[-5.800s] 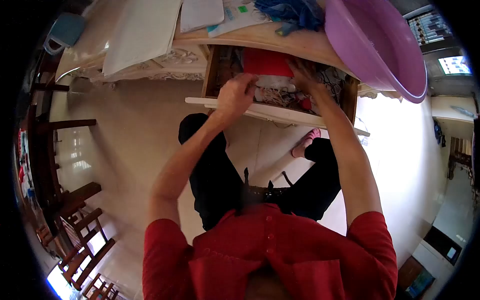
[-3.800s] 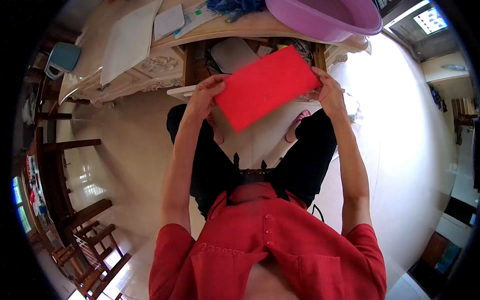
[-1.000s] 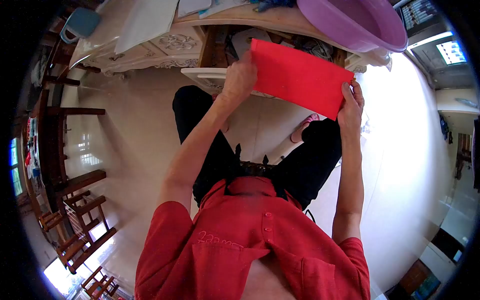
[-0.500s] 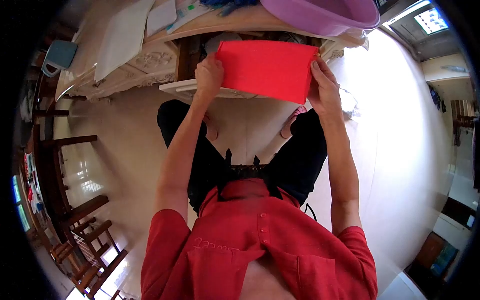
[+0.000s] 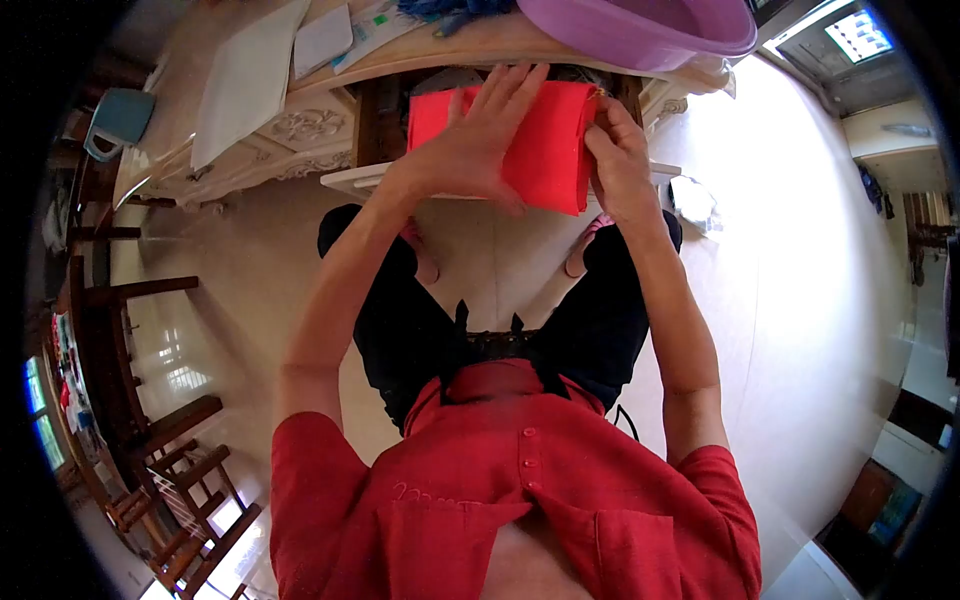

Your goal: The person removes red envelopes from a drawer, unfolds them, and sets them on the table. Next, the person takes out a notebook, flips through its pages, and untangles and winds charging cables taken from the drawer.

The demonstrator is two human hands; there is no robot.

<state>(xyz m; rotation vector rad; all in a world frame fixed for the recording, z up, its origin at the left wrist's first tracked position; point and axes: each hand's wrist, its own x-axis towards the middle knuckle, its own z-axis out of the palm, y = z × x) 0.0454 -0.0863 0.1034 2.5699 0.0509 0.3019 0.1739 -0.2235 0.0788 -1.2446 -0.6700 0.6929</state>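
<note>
A bright red rectangular piece (image 5: pixel 550 150), which looks like paper or cloth, is held up in front of the pulled-out drawer (image 5: pixel 365 178). My left hand (image 5: pixel 475 140) lies spread over its face, fingers apart and pointing up. My right hand (image 5: pixel 615 150) pinches its right edge near the top corner, where a small yellowish bit shows. The red piece and my hands hide most of the drawer's contents.
On the desk (image 5: pixel 440 50) lie white sheets (image 5: pixel 245 85), a smaller white item (image 5: pixel 323 42), a blue cloth (image 5: pixel 450 12) and a purple basin (image 5: pixel 640 35). A blue-grey container (image 5: pixel 120 120) stands left. Dark wooden furniture (image 5: pixel 190 420) lines the left side.
The red piece was taken out of the drawer and stretched between both hands. It now looks narrower, and my left hand has moved from its left edge onto its face with fingers spread.
</note>
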